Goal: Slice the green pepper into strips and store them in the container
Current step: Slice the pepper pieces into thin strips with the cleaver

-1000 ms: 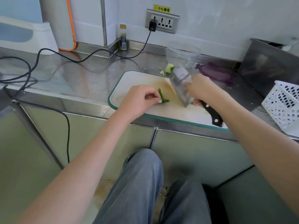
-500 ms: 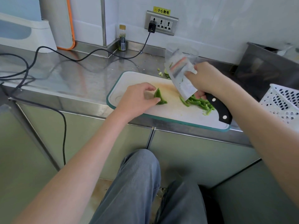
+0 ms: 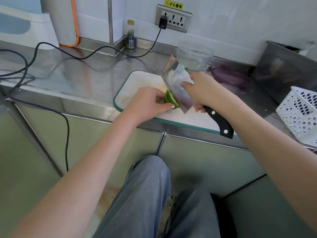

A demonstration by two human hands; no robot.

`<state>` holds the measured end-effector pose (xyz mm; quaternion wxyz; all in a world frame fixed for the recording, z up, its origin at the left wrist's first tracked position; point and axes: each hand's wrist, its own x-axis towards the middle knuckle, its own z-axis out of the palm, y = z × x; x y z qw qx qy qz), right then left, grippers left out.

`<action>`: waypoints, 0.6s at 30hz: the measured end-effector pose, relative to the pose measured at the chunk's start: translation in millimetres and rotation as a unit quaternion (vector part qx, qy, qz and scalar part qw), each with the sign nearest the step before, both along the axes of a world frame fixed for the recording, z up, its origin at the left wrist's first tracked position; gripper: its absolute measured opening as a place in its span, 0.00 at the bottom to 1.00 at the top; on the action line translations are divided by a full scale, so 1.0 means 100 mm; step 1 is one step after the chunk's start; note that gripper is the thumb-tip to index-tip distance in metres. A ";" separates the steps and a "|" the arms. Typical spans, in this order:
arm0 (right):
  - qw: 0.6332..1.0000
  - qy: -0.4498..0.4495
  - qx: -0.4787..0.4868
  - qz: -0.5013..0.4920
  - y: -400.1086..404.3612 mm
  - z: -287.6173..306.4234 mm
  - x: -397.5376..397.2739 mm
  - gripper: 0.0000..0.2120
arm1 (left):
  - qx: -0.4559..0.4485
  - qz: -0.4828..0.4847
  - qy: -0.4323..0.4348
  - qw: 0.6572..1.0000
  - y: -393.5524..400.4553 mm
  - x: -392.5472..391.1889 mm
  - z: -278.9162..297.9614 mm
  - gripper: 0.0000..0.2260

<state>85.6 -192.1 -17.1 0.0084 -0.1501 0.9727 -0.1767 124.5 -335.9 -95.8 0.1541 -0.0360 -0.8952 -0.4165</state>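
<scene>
Our left hand [image 3: 149, 102] pinches the green pepper piece [image 3: 169, 100] on the cutting board [image 3: 137, 81]. Our right hand [image 3: 202, 90] grips the cleaver [image 3: 178, 83] against it. We should tuck our fingertips back and cut straight down. The container [image 3: 194, 55] waits behind.

Kitchen, stainless steel counter [image 3: 72, 73], cutting board [image 3: 142, 79], cleaver [image 3: 178, 85], wall sockets [image 3: 173, 18]
</scene>
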 end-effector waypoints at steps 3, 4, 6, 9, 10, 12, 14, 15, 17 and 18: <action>1.000 0.006 0.009 0.008 -0.01 -0.01 0.01 0.17 | 0.002 -0.008 -0.012 1.000 0.00 -0.01 0.02 0.10; 1.000 0.006 0.014 0.010 -0.01 -0.01 0.02 0.17 | -0.002 -0.007 -0.015 1.000 0.01 -0.02 0.02 0.11; 1.000 0.011 0.024 0.013 -0.01 -0.02 0.01 0.16 | -0.016 0.001 -0.019 1.000 0.00 -0.03 0.02 0.14; 0.999 0.017 0.023 0.016 0.00 -0.05 -0.01 0.15 | -0.025 -0.001 -0.026 0.999 -0.01 -0.06 0.02 0.16; 0.999 0.024 0.024 0.019 0.00 -0.06 -0.01 0.14 | -0.026 -0.003 -0.028 0.999 -0.01 -0.06 0.02 0.16; 0.999 0.031 0.029 0.023 -0.02 -0.08 -0.01 0.11 | -0.028 -0.002 -0.029 0.999 -0.02 -0.08 0.01 0.17; 0.998 0.038 0.033 0.028 -0.04 -0.09 -0.02 0.09 | -0.036 -0.002 -0.030 0.999 -0.03 -0.10 -0.01 0.18; 0.998 0.034 0.035 0.029 -0.04 -0.10 -0.03 0.09 | -0.038 -0.002 -0.032 0.999 -0.03 -0.11 -0.01 0.18; 0.999 0.026 0.031 0.025 -0.05 -0.12 -0.03 0.08 | -0.032 -0.008 -0.035 0.999 -0.03 -0.11 -0.01 0.18; 0.999 0.024 0.022 0.027 -0.04 -0.13 -0.04 0.07 | -0.027 -0.013 -0.034 0.999 -0.02 -0.10 -0.01 0.18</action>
